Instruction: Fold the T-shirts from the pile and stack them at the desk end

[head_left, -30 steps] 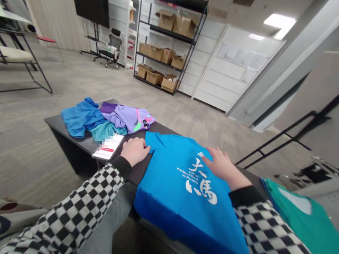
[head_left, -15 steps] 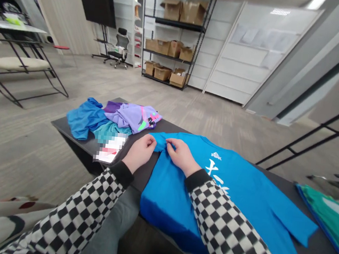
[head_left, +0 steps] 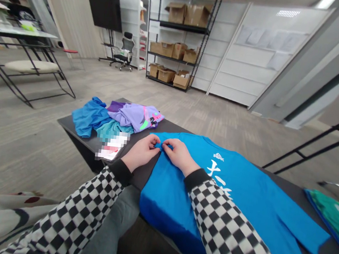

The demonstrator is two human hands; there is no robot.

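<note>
A blue T-shirt (head_left: 180, 197) with white lettering lies spread over a dark bench (head_left: 140, 176), its lower side draping over the near edge. My left hand (head_left: 142, 150) pinches the end of the shirt's left-side sleeve. Close beside it, my right hand (head_left: 178, 154) pinches the same sleeve, thumb against fingers. The two hands' fingertips almost meet, and the bit of cloth between them is partly hidden. The opposite sleeve (head_left: 306, 232) lies flat toward the right.
Left on the bench are a crumpled blue garment (head_left: 88, 116), a teal one (head_left: 113, 131), a lilac shirt (head_left: 140, 118) and a blurred flat item (head_left: 114, 145). A green garment (head_left: 330, 212) lies at the right. Shelves with cardboard boxes (head_left: 180, 51) stand behind.
My right hand has moved slightly left and my left hand slightly right, closer together on the sleeve. Less of the sleeve shows between them. The camera view has shifted a little.
</note>
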